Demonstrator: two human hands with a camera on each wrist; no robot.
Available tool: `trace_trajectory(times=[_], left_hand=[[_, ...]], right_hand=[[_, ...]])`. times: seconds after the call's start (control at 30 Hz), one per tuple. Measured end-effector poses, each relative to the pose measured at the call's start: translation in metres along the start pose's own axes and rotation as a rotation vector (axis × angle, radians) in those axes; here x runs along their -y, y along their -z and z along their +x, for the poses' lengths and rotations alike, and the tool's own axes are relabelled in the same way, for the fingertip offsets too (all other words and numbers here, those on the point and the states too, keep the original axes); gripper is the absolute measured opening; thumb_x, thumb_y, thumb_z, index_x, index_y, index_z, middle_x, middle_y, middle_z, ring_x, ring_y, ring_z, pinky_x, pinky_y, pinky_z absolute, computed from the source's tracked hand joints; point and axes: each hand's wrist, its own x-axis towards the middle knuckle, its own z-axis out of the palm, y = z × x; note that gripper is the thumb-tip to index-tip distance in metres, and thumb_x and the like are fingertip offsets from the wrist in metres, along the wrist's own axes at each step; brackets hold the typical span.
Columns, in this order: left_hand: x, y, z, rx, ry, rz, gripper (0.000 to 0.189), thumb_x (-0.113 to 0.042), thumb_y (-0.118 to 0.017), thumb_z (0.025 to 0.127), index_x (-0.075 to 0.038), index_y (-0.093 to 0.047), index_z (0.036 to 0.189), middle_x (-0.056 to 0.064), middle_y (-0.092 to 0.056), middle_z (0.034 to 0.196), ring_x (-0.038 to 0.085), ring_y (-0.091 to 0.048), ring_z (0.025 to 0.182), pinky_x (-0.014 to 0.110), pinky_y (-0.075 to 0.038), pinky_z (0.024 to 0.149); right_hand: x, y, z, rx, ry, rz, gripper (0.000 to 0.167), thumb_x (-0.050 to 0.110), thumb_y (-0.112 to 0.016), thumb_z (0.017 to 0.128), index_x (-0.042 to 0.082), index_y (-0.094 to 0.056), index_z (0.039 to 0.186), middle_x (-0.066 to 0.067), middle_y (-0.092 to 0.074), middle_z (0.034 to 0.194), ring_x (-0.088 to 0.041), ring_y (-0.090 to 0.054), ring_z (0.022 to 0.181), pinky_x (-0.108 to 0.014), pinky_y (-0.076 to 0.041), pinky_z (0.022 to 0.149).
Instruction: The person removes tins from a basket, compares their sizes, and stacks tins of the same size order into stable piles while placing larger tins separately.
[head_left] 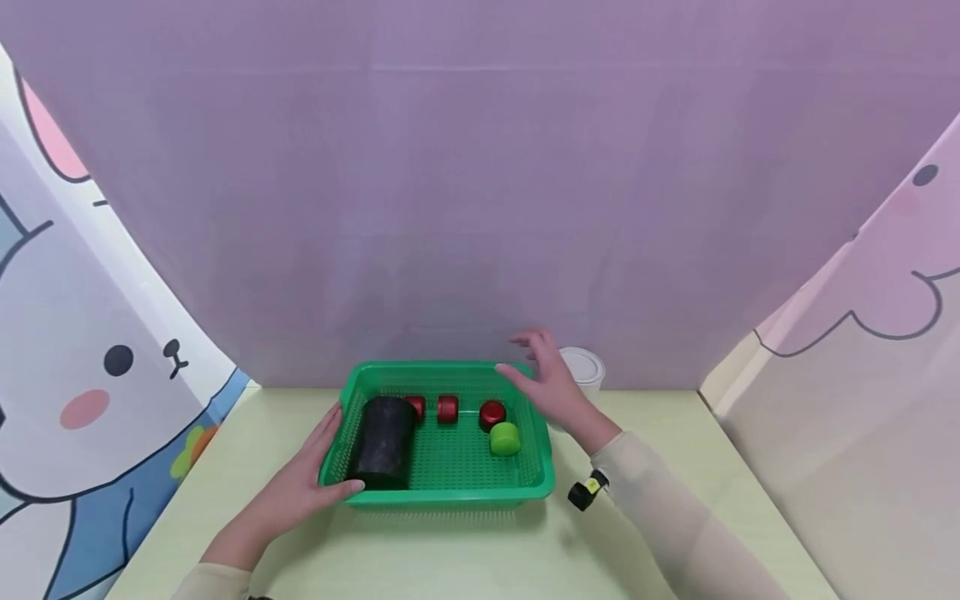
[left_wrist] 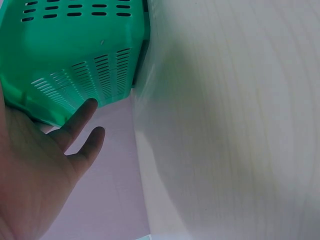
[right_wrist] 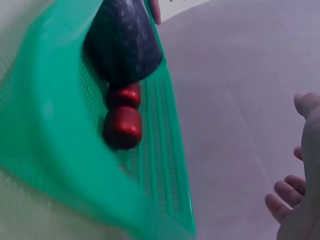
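A green plastic basket (head_left: 442,497) stands on the table. My left hand (head_left: 303,483) lies along its left side, the thumb on the front rim; in the left wrist view the visible fingers are stretched out against the outer wall. At the basket's back right corner my right hand (head_left: 551,383) is raised, thumb and fingers spread with nothing between them. Inside the basket, a large black cylinder (head_left: 386,442) lies at the left. Small red cylinders (head_left: 447,408) are along the back, one partly hidden by the black one. A bright green cylinder (head_left: 505,439) touches the red one (head_left: 492,413) at the right.
A white lidded tub (head_left: 583,365) stands behind my right forearm, partly hidden. The pale wooden table (head_left: 420,558) ends at a purple backdrop (head_left: 450,208). Cartoon-printed cloths (head_left: 97,333) rise on both sides.
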Motion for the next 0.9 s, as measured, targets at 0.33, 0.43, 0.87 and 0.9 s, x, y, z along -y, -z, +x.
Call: trace_trajectory(times=[0.33, 0.43, 0.87, 0.9], left_hand=[[0.003, -0.002, 0.000, -0.004, -0.003, 0.005, 0.119, -0.047, -0.087, 0.096, -0.004, -0.012, 0.177, 0.021, -0.009, 0.184, 0.057, -0.018, 0.163, 0.080, -0.035, 0.116], [0.003, -0.002, 0.001, -0.003, 0.001, 0.003, 0.119, -0.047, -0.087, 0.096, -0.004, -0.012, 0.177, 0.021, -0.009, 0.184, 0.057, -0.018, 0.163, 0.081, -0.035, 0.116], [0.003, -0.003, 0.000, -0.003, 0.008, 0.001, 0.118, -0.048, -0.086, 0.096, -0.005, -0.012, 0.178, 0.019, -0.009, 0.184, 0.058, -0.019, 0.163, 0.082, -0.037, 0.113], [0.004, -0.003, 0.000, -0.004, 0.005, 0.003, 0.118, -0.048, -0.086, 0.096, -0.005, -0.012, 0.178, 0.019, -0.009, 0.184, 0.058, -0.019, 0.163, 0.082, -0.037, 0.113]], right_hand=[[0.016, -0.032, 0.022, 0.221, -0.031, 0.053, 0.062, 0.033, -0.074, 0.109, 0.001, -0.051, 0.158, -0.027, -0.048, 0.156, -0.048, -0.053, 0.142, -0.063, -0.049, 0.113], [0.015, -0.043, 0.027, 0.292, -0.071, 0.067, 0.066, 0.035, -0.073, 0.110, 0.003, -0.047, 0.161, -0.025, -0.047, 0.160, -0.047, -0.051, 0.145, -0.061, -0.048, 0.115], [0.022, -0.088, 0.029, 0.562, -0.146, 0.011, 0.089, 0.057, -0.080, 0.100, 0.022, -0.039, 0.170, -0.016, -0.037, 0.171, -0.039, -0.044, 0.155, -0.058, -0.048, 0.117], [0.023, -0.091, 0.029, 0.573, -0.146, 0.002, 0.089, 0.058, -0.080, 0.099, 0.023, -0.039, 0.170, -0.016, -0.037, 0.170, -0.038, -0.045, 0.153, -0.057, -0.048, 0.116]])
